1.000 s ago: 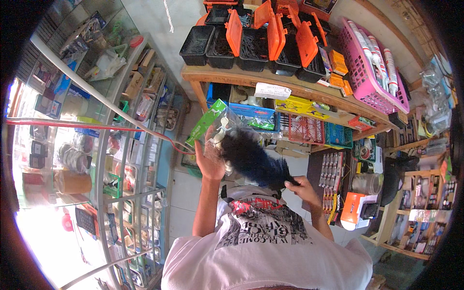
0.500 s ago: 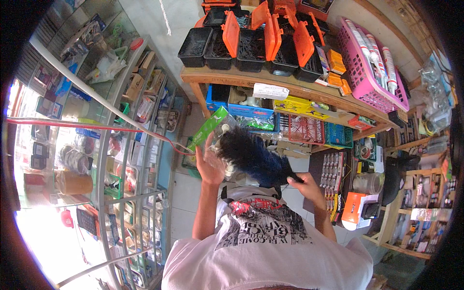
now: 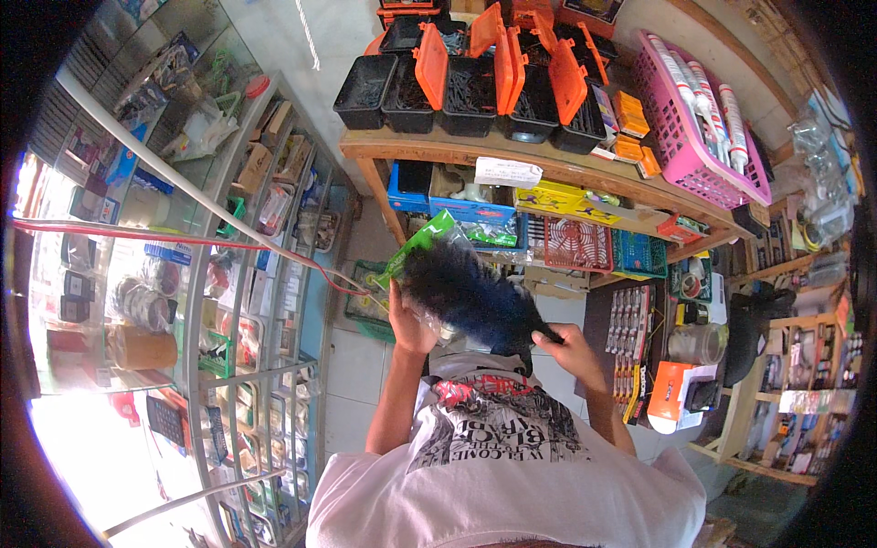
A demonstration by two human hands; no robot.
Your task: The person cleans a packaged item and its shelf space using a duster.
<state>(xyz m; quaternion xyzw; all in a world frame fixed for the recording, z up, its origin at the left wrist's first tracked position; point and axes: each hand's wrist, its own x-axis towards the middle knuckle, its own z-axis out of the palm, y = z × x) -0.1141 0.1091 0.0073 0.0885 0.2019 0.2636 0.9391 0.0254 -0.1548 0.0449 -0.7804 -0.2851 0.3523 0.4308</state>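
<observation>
My right hand (image 3: 574, 352) is closed round the handle end of a fluffy black and dark-blue duster (image 3: 480, 297), held at a slant in front of my chest. The duster's bushy end lies over a clear plastic packet with a green top strip (image 3: 422, 245), hiding most of it. My left hand (image 3: 413, 325) grips this packet from its left side, thumb up along the edge; its other fingers are partly hidden behind the plastic. What is inside the packet is mostly covered by the fibres.
Ahead stands a wooden shelf (image 3: 402, 146) with black bins under orange lids (image 3: 470, 87) and a pink basket (image 3: 699, 155) of white tubes. A glass display case (image 3: 196, 301) lines the left, with a red cable (image 3: 183, 233) stretched across it. Stocked shelves (image 3: 799, 402) stand right.
The duster's bushy end has swung across the packet, covering more of it. My left hand has turned and closed on the packet, and the green strip has tilted and shifted right.
</observation>
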